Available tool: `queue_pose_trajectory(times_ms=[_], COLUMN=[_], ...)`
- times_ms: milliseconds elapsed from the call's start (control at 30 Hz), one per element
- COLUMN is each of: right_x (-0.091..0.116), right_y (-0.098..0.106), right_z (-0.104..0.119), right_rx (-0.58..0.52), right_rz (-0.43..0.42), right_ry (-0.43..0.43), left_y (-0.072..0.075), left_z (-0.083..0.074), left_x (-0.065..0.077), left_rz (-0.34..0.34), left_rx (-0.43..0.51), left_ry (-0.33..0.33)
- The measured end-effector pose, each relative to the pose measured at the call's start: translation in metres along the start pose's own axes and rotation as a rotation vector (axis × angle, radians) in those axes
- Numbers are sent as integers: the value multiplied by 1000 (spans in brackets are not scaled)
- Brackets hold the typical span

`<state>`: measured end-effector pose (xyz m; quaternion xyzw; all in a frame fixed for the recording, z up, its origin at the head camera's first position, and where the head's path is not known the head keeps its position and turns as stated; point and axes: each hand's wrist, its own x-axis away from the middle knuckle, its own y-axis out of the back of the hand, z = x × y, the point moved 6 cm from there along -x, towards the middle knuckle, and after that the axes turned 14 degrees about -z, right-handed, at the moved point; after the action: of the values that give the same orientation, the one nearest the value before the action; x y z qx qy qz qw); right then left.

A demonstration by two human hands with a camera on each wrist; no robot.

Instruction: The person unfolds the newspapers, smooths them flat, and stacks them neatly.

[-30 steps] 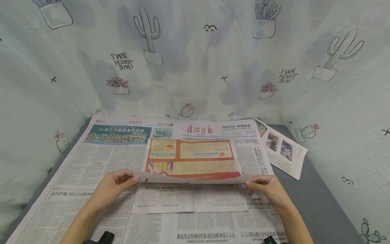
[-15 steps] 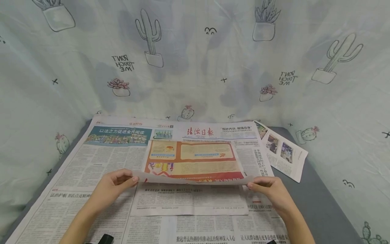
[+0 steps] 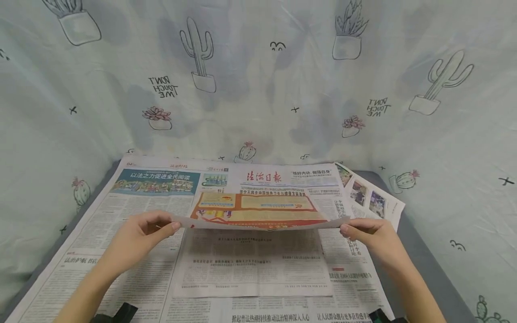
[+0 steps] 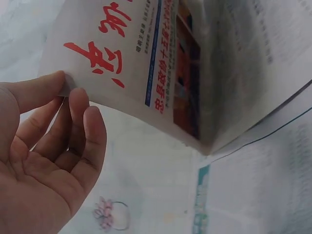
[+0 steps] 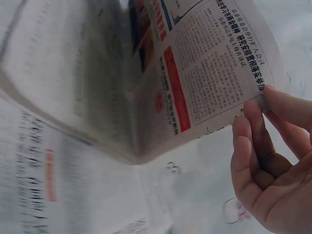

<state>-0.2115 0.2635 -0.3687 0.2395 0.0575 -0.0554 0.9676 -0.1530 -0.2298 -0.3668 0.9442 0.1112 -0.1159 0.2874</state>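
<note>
Both hands hold up the near edge of a newspaper sheet [image 3: 258, 215] with an orange and red printed page, at the middle of the head view. My left hand [image 3: 147, 235] pinches its left corner between thumb and fingers; the left wrist view shows that corner of the sheet [image 4: 97, 63] with large red characters. At the opposite corner, my right hand [image 3: 373, 235] pinches the paper, also seen by the right wrist camera on the sheet [image 5: 209, 83]. The lifted part bends upward from a lower part [image 3: 254, 273] lying flat beneath, darkened by shadow.
A larger spread newspaper [image 3: 121, 224] covers much of the grey table [image 3: 420, 255]. Another printed sheet with photos [image 3: 392, 204] lies partly under it at the back right. A cactus-patterned curtain [image 3: 250, 89] hangs behind and at both sides.
Both hands have risen and moved slightly apart, lifting the near edge of the sheet. More of the flat part below shows, and the orange page looks more foreshortened.
</note>
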Motion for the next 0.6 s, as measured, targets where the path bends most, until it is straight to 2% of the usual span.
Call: queue_pose_trajectory(times_ms=[333,467,600], right_x=[-12,-23,-44], right_y=[18,23,22], right_z=[49,66,77], right_rx=[-35,-49,-79], right_rz=[42,42,40], right_ry=[152,192,182], left_y=[18,24,21], left_z=[-29,-39,-40], left_x=[-12,-17,-31], left_rz=[-57,-77,-97], left_rx=[-38,-43,-6], left_ry=[-118,-120,-117])
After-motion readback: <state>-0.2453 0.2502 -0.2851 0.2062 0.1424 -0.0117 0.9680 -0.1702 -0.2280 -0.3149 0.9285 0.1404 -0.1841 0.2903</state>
